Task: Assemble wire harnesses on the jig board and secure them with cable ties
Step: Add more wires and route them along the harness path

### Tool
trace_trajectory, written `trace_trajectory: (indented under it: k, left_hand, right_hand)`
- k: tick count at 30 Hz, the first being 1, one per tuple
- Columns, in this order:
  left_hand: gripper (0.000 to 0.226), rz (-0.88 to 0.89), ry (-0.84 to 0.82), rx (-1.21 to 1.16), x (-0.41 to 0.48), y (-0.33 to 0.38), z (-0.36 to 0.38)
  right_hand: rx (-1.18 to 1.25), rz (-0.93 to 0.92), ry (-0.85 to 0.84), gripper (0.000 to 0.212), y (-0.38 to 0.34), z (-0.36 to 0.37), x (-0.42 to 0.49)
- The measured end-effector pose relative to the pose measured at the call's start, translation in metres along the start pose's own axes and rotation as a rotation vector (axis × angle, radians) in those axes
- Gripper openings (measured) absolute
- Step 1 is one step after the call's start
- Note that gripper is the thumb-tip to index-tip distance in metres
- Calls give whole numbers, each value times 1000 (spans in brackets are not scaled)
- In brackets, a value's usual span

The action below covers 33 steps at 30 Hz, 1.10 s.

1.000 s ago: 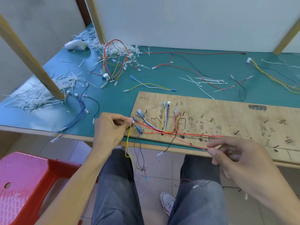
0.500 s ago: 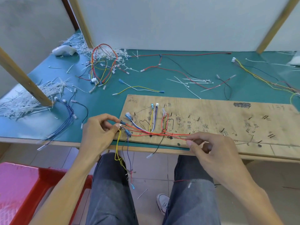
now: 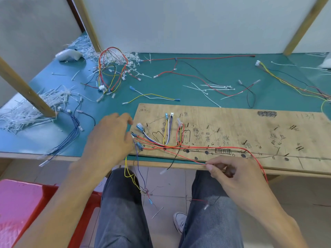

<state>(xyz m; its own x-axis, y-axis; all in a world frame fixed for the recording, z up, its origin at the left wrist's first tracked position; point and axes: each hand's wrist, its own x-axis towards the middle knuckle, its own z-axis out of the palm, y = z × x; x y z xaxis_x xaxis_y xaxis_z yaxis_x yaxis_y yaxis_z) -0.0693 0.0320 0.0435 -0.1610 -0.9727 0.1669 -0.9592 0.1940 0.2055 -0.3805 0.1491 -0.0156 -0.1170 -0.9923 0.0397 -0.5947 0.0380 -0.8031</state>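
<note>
A wooden jig board (image 3: 250, 126) lies along the near edge of the green table. On its left part a wire harness (image 3: 166, 140) of red, yellow, white and purple wires runs between the pegs. Yellow and purple ends hang off the table edge. My left hand (image 3: 109, 138) is blurred over the board's left end beside the blue terminals, fingers loosely spread and holding nothing. My right hand (image 3: 231, 172) sits at the board's near edge and pinches a red wire (image 3: 188, 157) between thumb and forefinger.
Piles of white cable ties (image 3: 26, 111) lie at the left around a slanted wooden post (image 3: 26, 90). A few more ties (image 3: 215, 86) lie behind the board. A looped wire bundle (image 3: 111, 68), blue wires (image 3: 71, 133) and loose wires cover the table. A red stool (image 3: 21, 203) stands at lower left.
My left hand has let go of the wire ends it pinched and lifted away towards the back. My right hand still pinches the red wire, further right along the board's near edge.
</note>
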Motion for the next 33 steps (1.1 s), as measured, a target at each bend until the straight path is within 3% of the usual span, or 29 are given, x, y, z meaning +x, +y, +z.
trace_trajectory:
  k: [2, 3, 5, 8, 17, 33]
  left_hand:
    - [13, 206, 150, -104, 1, 36, -2]
    - [6, 296, 141, -207, 3, 54, 0]
    - [13, 374, 27, -339, 13, 78, 11]
    - [22, 339, -60, -288, 32, 83, 28]
    - [38, 271, -56, -376, 32, 70, 43]
    - [28, 308, -182, -463, 41, 70, 40]
  right_hand:
    - [13, -6, -1, 12, 0, 1, 0]
    - [12, -15, -1, 16, 0, 1, 0]
    - [12, -20, -10, 24, 0, 1, 0]
    - [17, -16, -26, 27, 4, 1, -1]
    - [-14, -12, -21, 25, 7, 2, 2]
    - [35, 8, -17, 22, 8, 2, 2]
